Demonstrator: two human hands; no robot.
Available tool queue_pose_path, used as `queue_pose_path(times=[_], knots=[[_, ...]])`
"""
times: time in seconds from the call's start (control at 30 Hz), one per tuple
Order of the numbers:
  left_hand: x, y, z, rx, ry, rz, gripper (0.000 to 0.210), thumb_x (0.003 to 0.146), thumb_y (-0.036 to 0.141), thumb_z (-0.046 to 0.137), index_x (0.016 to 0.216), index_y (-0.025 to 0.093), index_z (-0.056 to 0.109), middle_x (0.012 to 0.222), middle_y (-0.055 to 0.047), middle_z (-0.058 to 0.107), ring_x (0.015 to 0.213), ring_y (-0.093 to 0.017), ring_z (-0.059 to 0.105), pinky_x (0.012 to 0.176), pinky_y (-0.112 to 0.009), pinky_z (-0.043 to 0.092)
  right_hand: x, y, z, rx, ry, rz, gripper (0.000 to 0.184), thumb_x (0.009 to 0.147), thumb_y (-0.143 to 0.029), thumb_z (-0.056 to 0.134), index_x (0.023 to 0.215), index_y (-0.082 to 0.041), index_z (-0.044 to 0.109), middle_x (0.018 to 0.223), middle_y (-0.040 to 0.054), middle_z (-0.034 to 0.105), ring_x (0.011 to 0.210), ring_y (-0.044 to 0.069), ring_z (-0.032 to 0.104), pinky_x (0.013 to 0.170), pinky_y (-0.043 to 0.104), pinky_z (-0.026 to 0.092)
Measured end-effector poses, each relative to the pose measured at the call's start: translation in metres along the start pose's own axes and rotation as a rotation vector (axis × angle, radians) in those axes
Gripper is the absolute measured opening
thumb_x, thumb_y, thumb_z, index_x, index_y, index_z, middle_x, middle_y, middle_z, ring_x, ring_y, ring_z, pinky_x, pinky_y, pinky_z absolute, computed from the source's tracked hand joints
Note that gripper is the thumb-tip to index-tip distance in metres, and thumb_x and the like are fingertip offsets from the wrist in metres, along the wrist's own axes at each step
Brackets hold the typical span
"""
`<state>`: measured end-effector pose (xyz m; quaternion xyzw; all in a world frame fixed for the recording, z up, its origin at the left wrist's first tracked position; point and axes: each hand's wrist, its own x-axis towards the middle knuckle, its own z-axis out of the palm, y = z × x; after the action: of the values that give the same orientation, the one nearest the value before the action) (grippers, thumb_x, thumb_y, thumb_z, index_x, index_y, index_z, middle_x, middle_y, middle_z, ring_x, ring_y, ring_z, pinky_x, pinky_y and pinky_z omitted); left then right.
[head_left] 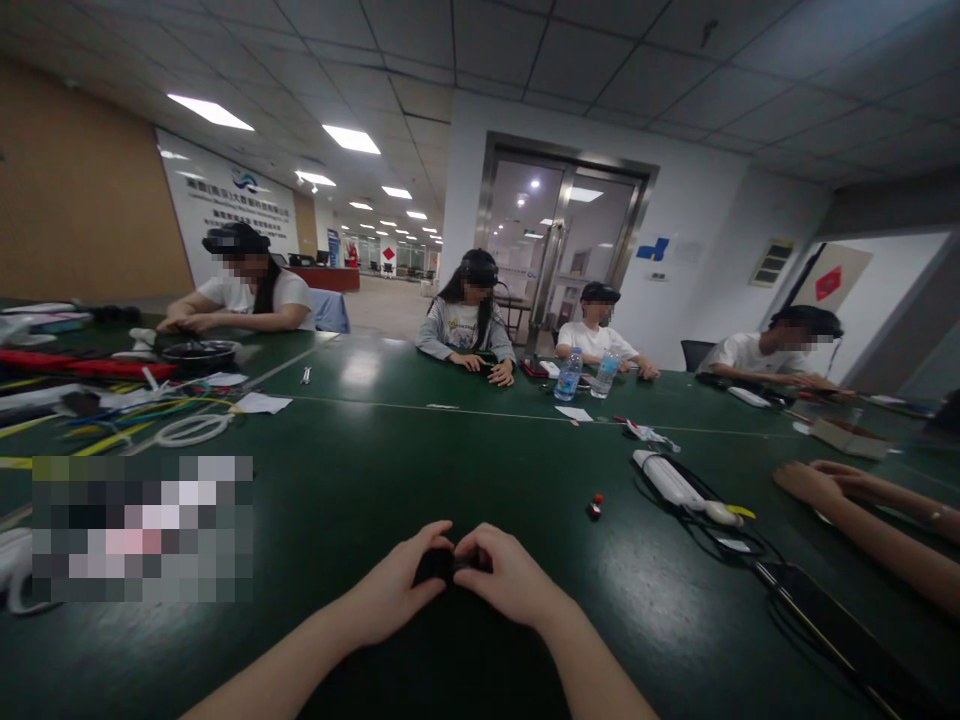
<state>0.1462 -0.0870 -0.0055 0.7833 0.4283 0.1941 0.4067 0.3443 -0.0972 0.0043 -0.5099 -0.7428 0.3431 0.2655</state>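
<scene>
My left hand [397,585] and my right hand [506,575] meet low in the middle of the view, just over the dark green table [330,500]. Between the fingertips is a small black object [433,566], mostly covered by the fingers, so its kind does not show. The left thumb and fingers curl round one side of it. On the other side, the right thumb and forefinger pinch its end. A small red and dark piece [595,507] lies apart on the table, to the right of my hands.
On the right lie a white power strip [667,480] with black cable and another person's forearms [862,510]. Cables and a white coil [193,430] crowd the left. Two water bottles [568,376] stand across the table, where several people sit. A small wrench [306,375] lies far left.
</scene>
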Motion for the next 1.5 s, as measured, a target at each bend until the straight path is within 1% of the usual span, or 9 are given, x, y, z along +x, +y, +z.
queue_pose_path(times=[0.1, 0.17, 0.27, 0.53, 0.9, 1.2, 1.37, 1.43, 1.5], knots=[[0.0, -0.001, -0.001, -0.018, -0.006, 0.0, 0.061, 0.074, 0.026, 0.053, 0.13, 0.026, 0.028, 0.123, -0.001, 0.05, 0.116, -0.018, 0.042, 0.101, -0.035, 0.029, 0.009, 0.014, -0.004, 0.244, 0.285, 0.068, 0.026, 0.075, -0.035, 0.053, 0.096, -0.021, 0.055, 0.089, 0.0021, 0.057, 0.083, 0.015, 0.053, 0.073, 0.029, 0.042], [-0.001, -0.002, -0.002, -0.025, -0.009, -0.007, 0.059, 0.075, 0.028, 0.053, 0.129, 0.027, 0.03, 0.124, -0.001, 0.049, 0.116, -0.018, 0.042, 0.101, -0.035, 0.03, 0.014, 0.025, -0.009, 0.367, 0.496, 0.167, 0.031, 0.074, -0.039, 0.052, 0.098, -0.019, 0.053, 0.092, 0.0043, 0.058, 0.084, 0.017, 0.054, 0.073, 0.03, 0.043], [-0.001, -0.004, -0.003, -0.023, -0.003, -0.023, 0.056, 0.074, 0.03, 0.054, 0.127, 0.028, 0.035, 0.127, 0.0, 0.046, 0.118, -0.018, 0.04, 0.101, -0.035, 0.029, 0.017, 0.04, -0.015, 0.514, 0.617, 0.295, 0.04, 0.071, -0.043, 0.054, 0.103, -0.019, 0.052, 0.097, 0.0058, 0.058, 0.085, 0.019, 0.055, 0.068, 0.03, 0.044], [0.0, -0.012, -0.004, -0.011, -0.001, -0.014, 0.053, 0.074, 0.033, 0.055, 0.124, 0.029, 0.039, 0.126, 0.0, 0.047, 0.116, -0.018, 0.042, 0.099, -0.034, 0.032, 0.017, 0.045, -0.014, 0.625, 0.641, 0.352, 0.043, 0.066, -0.047, 0.06, 0.102, -0.022, 0.057, 0.094, 0.0032, 0.06, 0.081, 0.017, 0.055, 0.063, 0.027, 0.044], [-0.004, 0.006, -0.011, 0.018, -0.04, 0.038, 0.043, 0.076, 0.032, 0.051, 0.118, 0.027, 0.046, 0.121, -0.001, 0.049, 0.109, -0.017, 0.047, 0.094, -0.032, 0.036, 0.019, 0.054, -0.013, 0.755, 0.665, 0.398, 0.039, 0.064, -0.047, 0.062, 0.093, -0.022, 0.06, 0.089, 0.0031, 0.06, 0.067, 0.014, 0.055, 0.053, 0.025, 0.044], [-0.002, 0.0, -0.008, 0.019, -0.025, 0.059, 0.042, 0.076, 0.03, 0.052, 0.118, 0.028, 0.046, 0.12, -0.001, 0.049, 0.108, -0.018, 0.047, 0.094, -0.034, 0.035, 0.017, 0.067, -0.012, 0.58, 0.598, 0.387, 0.043, 0.068, -0.051, 0.055, 0.1, -0.022, 0.056, 0.088, 0.0061, 0.06, 0.072, 0.018, 0.058, 0.055, 0.031, 0.048], [-0.003, 0.002, -0.009, 0.016, -0.038, 0.047, 0.042, 0.077, 0.03, 0.051, 0.118, 0.029, 0.045, 0.121, 0.0, 0.049, 0.109, -0.018, 0.046, 0.093, -0.033, 0.036, 0.016, 0.061, -0.012, 0.566, 0.61, 0.448, 0.045, 0.068, -0.052, 0.054, 0.1, -0.021, 0.055, 0.091, 0.006, 0.059, 0.074, 0.018, 0.058, 0.06, 0.032, 0.049], [-0.003, 0.003, -0.01, 0.014, -0.035, 0.044, 0.042, 0.076, 0.03, 0.052, 0.118, 0.029, 0.045, 0.121, 0.0, 0.049, 0.109, -0.018, 0.046, 0.094, -0.033, 0.036, 0.016, 0.051, -0.012, 0.482, 0.627, 0.419, 0.043, 0.07, -0.052, 0.053, 0.1, -0.021, 0.056, 0.093, 0.006, 0.059, 0.08, 0.02, 0.057, 0.064, 0.033, 0.048], [-0.004, 0.002, -0.009, 0.017, -0.026, 0.046, 0.043, 0.076, 0.03, 0.052, 0.118, 0.028, 0.046, 0.121, 0.0, 0.049, 0.11, -0.017, 0.046, 0.095, -0.033, 0.035, 0.014, 0.038, -0.011, 0.374, 0.619, 0.303, 0.039, 0.071, -0.048, 0.054, 0.1, -0.021, 0.056, 0.096, 0.0054, 0.059, 0.087, 0.021, 0.055, 0.071, 0.034, 0.047]])
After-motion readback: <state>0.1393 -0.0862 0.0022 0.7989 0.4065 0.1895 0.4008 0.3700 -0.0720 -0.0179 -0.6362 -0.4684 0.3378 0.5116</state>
